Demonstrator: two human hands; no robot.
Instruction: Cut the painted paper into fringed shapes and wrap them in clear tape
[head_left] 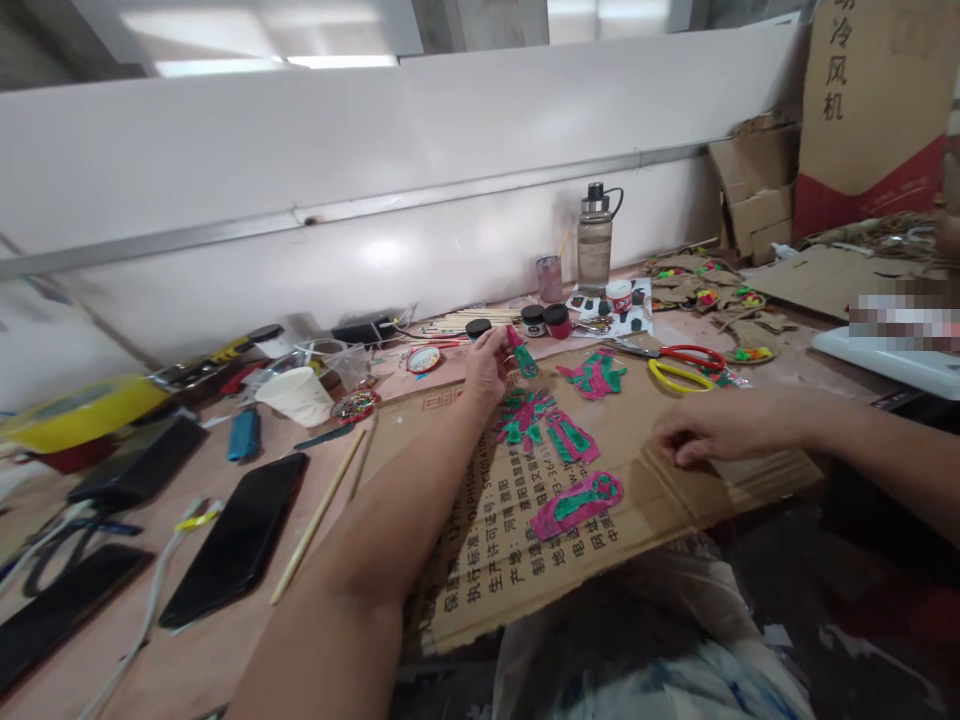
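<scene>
Head view. Left hand pinches a small pink-and-green painted piece, its long axis slanting away to the right. Right hand rests knuckles-curled on the cardboard sheet, holding nothing visible. More painted cut-outs lie between the hands. Beyond the left hand: capped paint jars, contents hidden.

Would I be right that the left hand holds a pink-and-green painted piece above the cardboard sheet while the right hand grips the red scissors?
Not quite: in the head view the right hand rests on the cardboard sheet, apart from the red scissors. The left hand does hold the painted piece.
</scene>
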